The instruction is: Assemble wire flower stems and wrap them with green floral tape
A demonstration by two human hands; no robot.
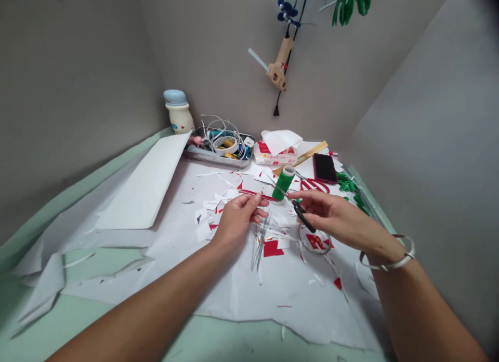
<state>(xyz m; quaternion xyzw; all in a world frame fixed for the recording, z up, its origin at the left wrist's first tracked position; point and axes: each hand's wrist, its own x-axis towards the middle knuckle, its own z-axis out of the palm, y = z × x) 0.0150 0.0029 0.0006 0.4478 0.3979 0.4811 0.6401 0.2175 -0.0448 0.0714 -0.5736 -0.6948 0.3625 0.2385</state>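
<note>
My left hand (238,215) is closed in a pinch on a bundle of thin silvery wires (260,242) that hang down toward the table. My right hand (331,216) grips small black-handled pliers (302,215), their tip pointing left toward the wires and a roll of green tape (284,183) just behind. A silver bangle (390,258) circles my right wrist. Red and white paper scraps (273,247) lie under both hands on white paper sheets (273,294).
A metal tray (216,155) of cables and tape rolls stands at the back beside a cream bottle (178,112). A tissue pack (276,153), wooden ruler (307,154), red phone (324,168), red scissors (314,185) and green leaves (349,185) lie right. A glue gun (278,66) hangs on the wall.
</note>
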